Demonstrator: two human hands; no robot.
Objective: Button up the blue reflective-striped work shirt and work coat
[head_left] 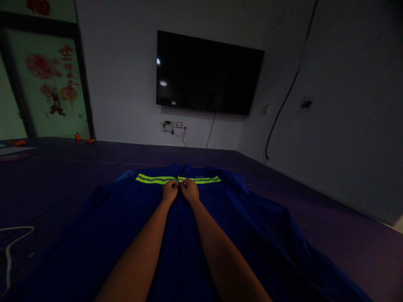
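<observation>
Blue jacket (252,235) front pinched by both hands, left (170,191), right (189,189), fingers closed.

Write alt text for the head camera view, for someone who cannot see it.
Two bare hands, the left hand and right hand, meet with fingers curled at the front centre of a blue jacket, just below its yellow reflective stripe. The jacket lies spread on a dark purple surface. A black wall screen hangs beyond.
</observation>
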